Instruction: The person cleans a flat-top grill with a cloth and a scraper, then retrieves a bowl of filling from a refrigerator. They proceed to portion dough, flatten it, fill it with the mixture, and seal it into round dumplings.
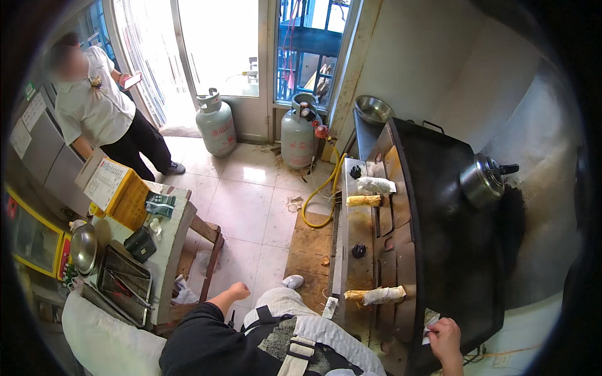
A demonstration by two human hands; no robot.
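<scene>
My right hand [444,338] is closed around a small, pale folded cloth or paper [430,319] with a brownish upper part. It is at the near edge of a large black griddle [448,219]. My left hand [238,291] hangs over the floor beside my leg, fingers curled in, and no object shows in it. From the griddle's front stick out two handles, the nearer one [376,295] and the farther one [376,185], both wrapped in white and yellow material. A metal kettle [481,182] with a black handle rests on the griddle's far right part.
Two grey gas cylinders [216,124] [300,135] stand by the door; a yellow hose [337,182] runs toward the stove. On the left, a table [169,250] bears a yellow box [128,200], a metal bowl [84,249] and trays [125,276]. Another person [100,100] holds a phone.
</scene>
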